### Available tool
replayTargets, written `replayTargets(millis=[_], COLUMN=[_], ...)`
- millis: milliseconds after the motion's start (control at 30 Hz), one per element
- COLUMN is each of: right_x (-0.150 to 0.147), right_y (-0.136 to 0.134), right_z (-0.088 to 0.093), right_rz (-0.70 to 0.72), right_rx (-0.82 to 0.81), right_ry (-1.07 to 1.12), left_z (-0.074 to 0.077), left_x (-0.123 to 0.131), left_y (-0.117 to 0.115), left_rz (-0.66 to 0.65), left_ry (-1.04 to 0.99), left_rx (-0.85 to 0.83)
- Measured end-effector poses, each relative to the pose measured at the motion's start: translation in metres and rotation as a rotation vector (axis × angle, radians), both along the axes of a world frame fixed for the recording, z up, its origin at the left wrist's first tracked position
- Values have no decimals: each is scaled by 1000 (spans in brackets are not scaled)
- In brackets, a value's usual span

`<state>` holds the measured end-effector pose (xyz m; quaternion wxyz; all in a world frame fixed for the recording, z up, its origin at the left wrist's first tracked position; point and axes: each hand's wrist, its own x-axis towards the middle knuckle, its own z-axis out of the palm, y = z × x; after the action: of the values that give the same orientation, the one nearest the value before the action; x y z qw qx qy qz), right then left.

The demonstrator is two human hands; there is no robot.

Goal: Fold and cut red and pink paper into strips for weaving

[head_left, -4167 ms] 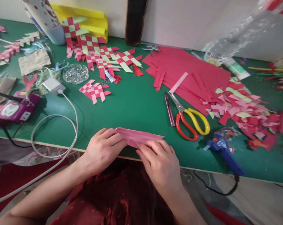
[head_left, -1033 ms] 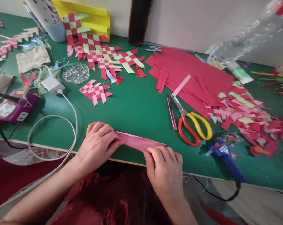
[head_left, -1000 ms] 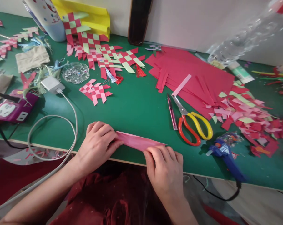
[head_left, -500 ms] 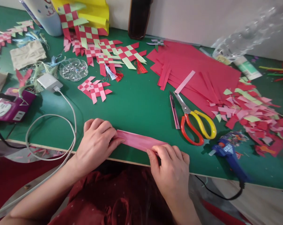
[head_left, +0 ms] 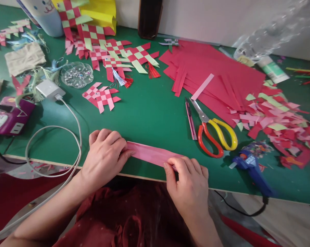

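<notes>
A pink paper strip [head_left: 149, 153] stretches between my two hands at the front edge of the green table [head_left: 149, 116]. My left hand [head_left: 107, 152] pinches its left end, fingers curled, with the thumb on the near side. At the other end my right hand [head_left: 187, 180] grips the strip between thumb and fingers; that tip is hidden under the fingers. Beyond my right hand lie scissors [head_left: 205, 118] with one red and one yellow handle, and a slim pink cutter [head_left: 190, 120] beside them.
Red paper sheets [head_left: 211, 68] are stacked at the back right, with paper scraps [head_left: 280, 120] beside them. A blue glue gun [head_left: 252, 169] rests at the right edge. Woven paper fish [head_left: 100, 96] lie at the back left, near a white charger [head_left: 50, 90] with a looped cable.
The view has shifted slightly. My right hand has moved a little along the strip to the right, and both hands still hold its ends.
</notes>
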<state>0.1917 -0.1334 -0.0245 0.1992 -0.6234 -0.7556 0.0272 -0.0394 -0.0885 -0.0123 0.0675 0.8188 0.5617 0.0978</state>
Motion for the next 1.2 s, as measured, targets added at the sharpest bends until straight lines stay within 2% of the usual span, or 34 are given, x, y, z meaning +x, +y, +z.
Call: replayTargets(millis=[267, 433, 533, 767, 933, 1067, 1200], right_x=[0, 4, 7, 12, 15, 15, 9], right_y=[-2, -4, -7, -11, -14, -17, -20], right_z=[-2, -3, -4, -6, -5, -1, 2], right_rz=[-28, -48, -61, -33, 31, 56, 61], right_rx=[0, -1, 2, 43, 140, 115, 149], right_ry=[-12, -40, -60, 8, -29, -88, -84], left_z=[-3, -7, -10, -6, -7, -10, -10], left_x=[6, 14, 16, 13, 10, 5, 4], left_y=[-4, -12, -15, -14, -11, -12, -18], left_rz=[36, 24, -40, -144, -301, -423, -461], left_ry=[-17, -69, -63, -45, -78, -109, -100], left_rx=[40, 194, 264, 249, 282, 284, 278])
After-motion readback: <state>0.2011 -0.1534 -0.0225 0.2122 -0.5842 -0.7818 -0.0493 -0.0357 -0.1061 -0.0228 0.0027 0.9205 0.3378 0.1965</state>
